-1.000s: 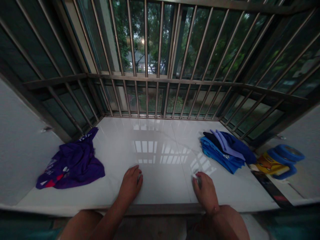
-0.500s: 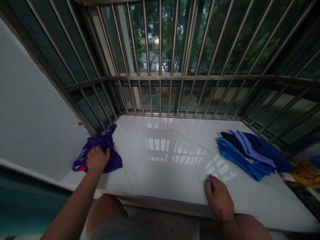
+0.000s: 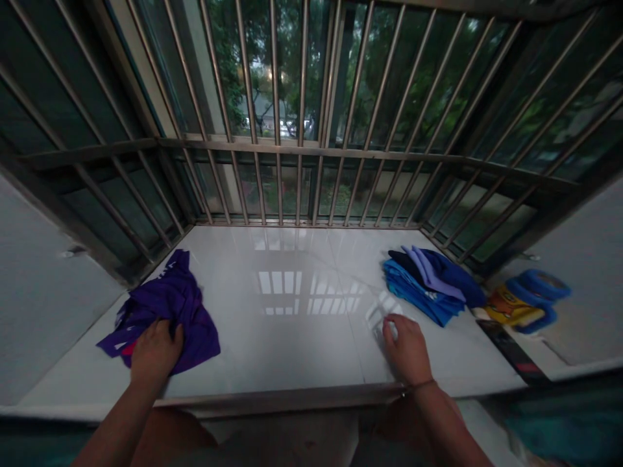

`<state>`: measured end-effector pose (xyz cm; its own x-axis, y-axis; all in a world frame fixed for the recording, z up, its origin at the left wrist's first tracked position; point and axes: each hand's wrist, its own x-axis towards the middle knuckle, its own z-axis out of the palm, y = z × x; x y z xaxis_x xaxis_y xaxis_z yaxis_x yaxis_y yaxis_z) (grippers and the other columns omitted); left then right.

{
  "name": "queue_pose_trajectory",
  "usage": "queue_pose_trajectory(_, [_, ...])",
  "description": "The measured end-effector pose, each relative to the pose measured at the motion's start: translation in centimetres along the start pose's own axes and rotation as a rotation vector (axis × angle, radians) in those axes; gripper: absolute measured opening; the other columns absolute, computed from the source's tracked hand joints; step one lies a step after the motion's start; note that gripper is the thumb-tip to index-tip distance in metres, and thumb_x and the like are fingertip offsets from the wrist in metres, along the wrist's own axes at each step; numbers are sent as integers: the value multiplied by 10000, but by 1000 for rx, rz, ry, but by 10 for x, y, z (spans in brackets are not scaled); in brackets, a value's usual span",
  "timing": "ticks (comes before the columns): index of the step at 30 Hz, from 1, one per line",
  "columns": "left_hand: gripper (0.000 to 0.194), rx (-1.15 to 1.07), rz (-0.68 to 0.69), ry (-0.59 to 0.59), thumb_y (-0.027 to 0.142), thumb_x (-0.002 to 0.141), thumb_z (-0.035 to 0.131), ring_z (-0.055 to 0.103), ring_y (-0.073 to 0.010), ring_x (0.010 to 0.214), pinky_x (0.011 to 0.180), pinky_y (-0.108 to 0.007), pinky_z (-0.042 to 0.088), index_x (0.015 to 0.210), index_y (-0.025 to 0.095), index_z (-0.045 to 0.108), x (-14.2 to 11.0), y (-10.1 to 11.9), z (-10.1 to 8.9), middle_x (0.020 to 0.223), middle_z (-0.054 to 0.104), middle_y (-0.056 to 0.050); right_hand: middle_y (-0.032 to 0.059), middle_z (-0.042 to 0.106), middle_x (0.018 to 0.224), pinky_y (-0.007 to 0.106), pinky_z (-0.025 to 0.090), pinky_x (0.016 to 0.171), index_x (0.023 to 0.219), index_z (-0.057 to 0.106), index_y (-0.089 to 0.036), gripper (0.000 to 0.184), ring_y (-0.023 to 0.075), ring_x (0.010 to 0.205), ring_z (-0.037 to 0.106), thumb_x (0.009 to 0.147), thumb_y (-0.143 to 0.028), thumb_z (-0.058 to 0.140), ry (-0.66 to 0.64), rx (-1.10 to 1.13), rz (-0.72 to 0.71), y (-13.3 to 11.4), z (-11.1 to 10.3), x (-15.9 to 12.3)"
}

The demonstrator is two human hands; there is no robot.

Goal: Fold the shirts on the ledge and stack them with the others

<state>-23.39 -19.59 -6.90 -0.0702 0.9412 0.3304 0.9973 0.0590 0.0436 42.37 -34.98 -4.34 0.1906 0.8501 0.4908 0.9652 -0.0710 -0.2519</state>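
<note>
Left hand [image 3: 156,350], fingers slightly spread, palm-down on purple garment [image 3: 168,301]; right hand [image 3: 406,344], narrowly curled, near surface's [image 3: 292,350] front edge.

Both forearms [image 3: 109,415] run off the bottom edge.

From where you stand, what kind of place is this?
Probably a home's bay window: a wide, glossy white sill runs up to windows behind metal bars, trees show outside, and folded clothes lie on the sill.
</note>
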Motion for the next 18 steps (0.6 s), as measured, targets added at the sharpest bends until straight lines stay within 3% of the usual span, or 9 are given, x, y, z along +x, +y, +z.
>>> queue_pose_trajectory(2, [620, -3, 38, 19, 488, 1081, 284, 709, -412, 1131, 1060, -513, 536, 1240, 34, 675, -5, 1, 4, 1190, 728, -285, 192, 772, 1199, 494, 517, 1095, 1149, 764, -153, 351, 340, 1150, 691, 1077, -375, 502, 28, -155, 92, 29, -32, 41])
queue_pose_trajectory(5, [650, 29, 26, -6, 517, 1080, 249, 722, -420, 1075, 1020, -506, 547, 1209, 45, 677, -7, 5, 2, 1127, 729, -264, 251, 707, 1340, 513, 523, 1077, 1319, 734, -102, 451, 390, 1249, 652, 1081, -401, 495, 31, -372, 370, 74, -74, 111])
queue_pose_trajectory(8, [687, 59, -4, -34, 540, 1068, 232, 726, -433, 1084, 1034, -515, 543, 1213, 38, 677, -5, 8, -2, 1130, 729, -276, 283, 625, 1485, 529, 522, 1100, 1478, 655, -77, 587, 427, 1383, 587, 1111, -490, 456, -60, -477, 503, 115, -94, 174])
queue_pose_trajectory(10, [707, 47, -32, -48, 564, 1058, 240, 721, -444, 1129, 1044, -525, 545, 1246, 37, 673, -4, 9, -4, 1169, 732, -286, 328, 617, 1480, 534, 539, 1078, 1481, 647, -30, 664, 446, 1379, 600, 1093, -552, 512, -163, -480, 561, 139, -92, 207])
queue_pose_trajectory(12, [718, 22, -60, -64, 582, 1046, 253, 714, -454, 1159, 1037, -538, 550, 1266, 41, 670, -4, 10, -5, 1199, 735, -293, 338, 693, 1346, 493, 577, 1005, 1384, 709, 2, 671, 424, 1257, 688, 1039, -568, 631, -303, -451, 622, 161, -83, 231])
queue_pose_trajectory(15, [736, -2, -80, -89, 597, 1034, 259, 707, -466, 1167, 1039, -550, 548, 1280, 34, 664, -4, 10, -7, 1212, 730, -301, 273, 785, 1101, 422, 599, 913, 1173, 808, -38, 491, 357, 1050, 769, 973, -482, 738, -463, -405, 674, 189, -66, 250])
queue_pose_trajectory(18, [730, -9, -81, -88, 594, 1018, 282, 698, -478, 1164, 1060, -568, 535, 1288, 30, 659, -4, 9, -8, 1224, 722, -311, 306, 790, 1072, 404, 592, 901, 1077, 839, -47, 338, 353, 1027, 782, 963, -343, 722, -466, -385, 686, 208, -58, 253])
